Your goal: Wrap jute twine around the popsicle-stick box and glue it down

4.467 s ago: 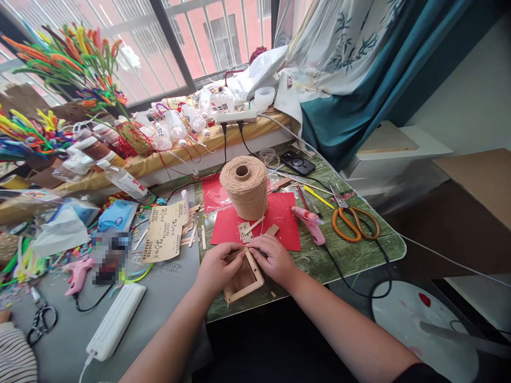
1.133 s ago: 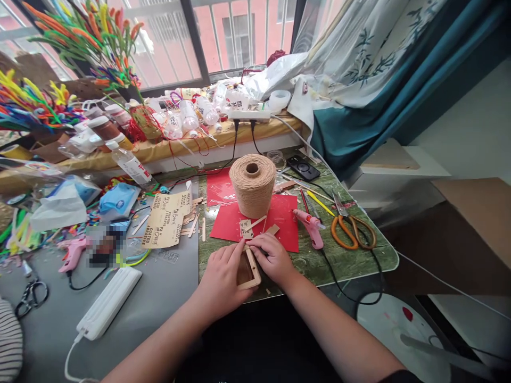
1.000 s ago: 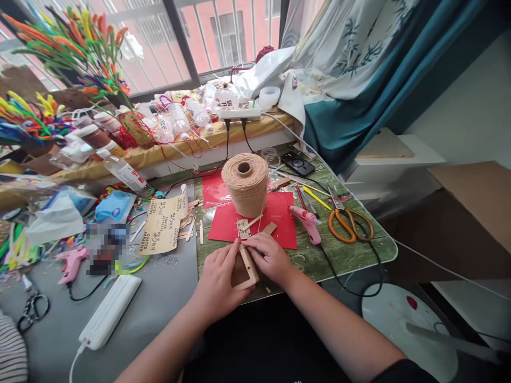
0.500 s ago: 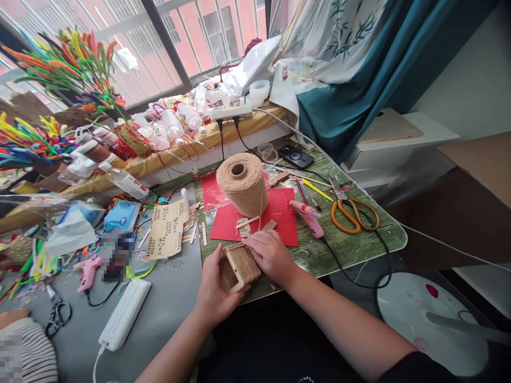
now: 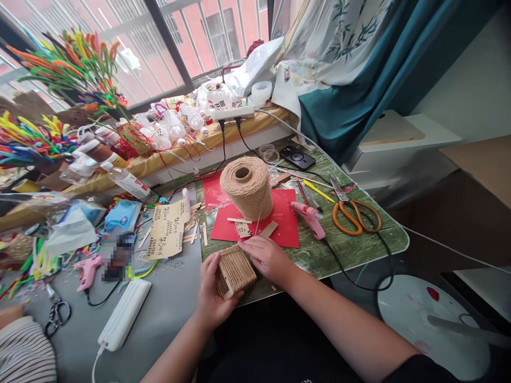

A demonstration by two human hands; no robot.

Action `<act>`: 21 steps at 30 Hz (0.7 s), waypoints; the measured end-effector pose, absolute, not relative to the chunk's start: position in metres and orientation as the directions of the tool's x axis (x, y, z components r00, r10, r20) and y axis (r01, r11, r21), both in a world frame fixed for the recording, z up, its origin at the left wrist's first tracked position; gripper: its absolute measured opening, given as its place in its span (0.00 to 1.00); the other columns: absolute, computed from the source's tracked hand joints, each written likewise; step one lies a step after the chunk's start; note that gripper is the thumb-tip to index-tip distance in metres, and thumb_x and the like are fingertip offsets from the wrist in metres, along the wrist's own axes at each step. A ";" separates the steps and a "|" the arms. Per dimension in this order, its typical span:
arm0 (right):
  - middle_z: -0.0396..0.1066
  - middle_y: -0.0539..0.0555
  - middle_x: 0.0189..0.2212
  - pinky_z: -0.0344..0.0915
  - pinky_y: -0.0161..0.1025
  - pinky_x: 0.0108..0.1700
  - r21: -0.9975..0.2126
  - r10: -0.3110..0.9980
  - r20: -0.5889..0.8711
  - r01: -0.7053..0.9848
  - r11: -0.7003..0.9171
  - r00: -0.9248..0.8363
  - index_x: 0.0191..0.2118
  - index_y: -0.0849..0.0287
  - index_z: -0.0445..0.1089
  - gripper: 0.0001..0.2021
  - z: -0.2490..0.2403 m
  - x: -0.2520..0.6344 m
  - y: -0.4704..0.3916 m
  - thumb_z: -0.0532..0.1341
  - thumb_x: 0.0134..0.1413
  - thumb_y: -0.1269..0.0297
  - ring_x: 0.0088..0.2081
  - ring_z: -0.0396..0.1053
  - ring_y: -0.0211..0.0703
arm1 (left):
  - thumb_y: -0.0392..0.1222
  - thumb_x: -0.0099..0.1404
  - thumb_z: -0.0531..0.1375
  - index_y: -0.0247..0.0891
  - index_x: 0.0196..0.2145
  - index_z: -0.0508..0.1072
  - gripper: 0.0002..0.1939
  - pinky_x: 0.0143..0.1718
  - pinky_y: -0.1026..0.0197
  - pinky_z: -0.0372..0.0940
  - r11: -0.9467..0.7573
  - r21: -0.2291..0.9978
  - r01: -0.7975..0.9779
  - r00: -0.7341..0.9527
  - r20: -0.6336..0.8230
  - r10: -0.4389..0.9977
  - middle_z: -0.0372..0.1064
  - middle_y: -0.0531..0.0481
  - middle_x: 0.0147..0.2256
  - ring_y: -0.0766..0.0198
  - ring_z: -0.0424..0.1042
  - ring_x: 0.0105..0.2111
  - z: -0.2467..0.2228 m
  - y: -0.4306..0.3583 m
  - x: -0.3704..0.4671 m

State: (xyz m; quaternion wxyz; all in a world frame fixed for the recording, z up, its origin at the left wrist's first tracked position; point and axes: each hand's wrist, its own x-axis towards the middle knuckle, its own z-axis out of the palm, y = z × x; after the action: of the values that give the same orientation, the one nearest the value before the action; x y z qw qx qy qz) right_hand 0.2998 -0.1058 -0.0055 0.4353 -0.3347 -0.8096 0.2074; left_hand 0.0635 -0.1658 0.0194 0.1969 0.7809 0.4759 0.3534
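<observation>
My left hand is wrapped round a small box whose sides are covered in rows of twine, with a pale bare edge at its lower end. My right hand is closed at the box's upper right corner, fingers pinched on the twine. That strand runs up to a big spool of twine standing on red paper. Just beyond my fingers lie a small flat brown piece, a printed paper scrap and a craft stick.
A pink glue gun, orange-handled scissors and a phone lie to the right. On the left are sandpaper, a white power strip, another pink glue gun and a person's striped sleeve. Bottles crowd the windowsill.
The box has turned in my hands, so a twine-covered side faces me instead of its open inside. The spool has shifted slightly right, and the flat brown piece shows more fully.
</observation>
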 end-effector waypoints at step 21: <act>0.81 0.57 0.43 0.72 0.50 0.51 -0.751 0.792 0.546 0.260 0.607 -0.272 0.53 0.54 0.75 0.10 0.005 0.303 -0.107 0.57 0.73 0.66 0.45 0.76 0.50 | 0.61 0.63 0.66 0.50 0.74 0.47 0.49 0.66 0.30 0.58 -0.474 0.780 0.408 0.398 0.315 0.862 0.49 0.34 0.68 0.35 0.57 0.69 0.006 -0.156 0.051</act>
State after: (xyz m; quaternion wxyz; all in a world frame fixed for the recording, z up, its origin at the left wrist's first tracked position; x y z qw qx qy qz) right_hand 0.3030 -0.1074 0.0053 0.4911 -0.3506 -0.7499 0.2710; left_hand 0.0515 -0.1564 0.0062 0.3098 0.7766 0.4087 0.3659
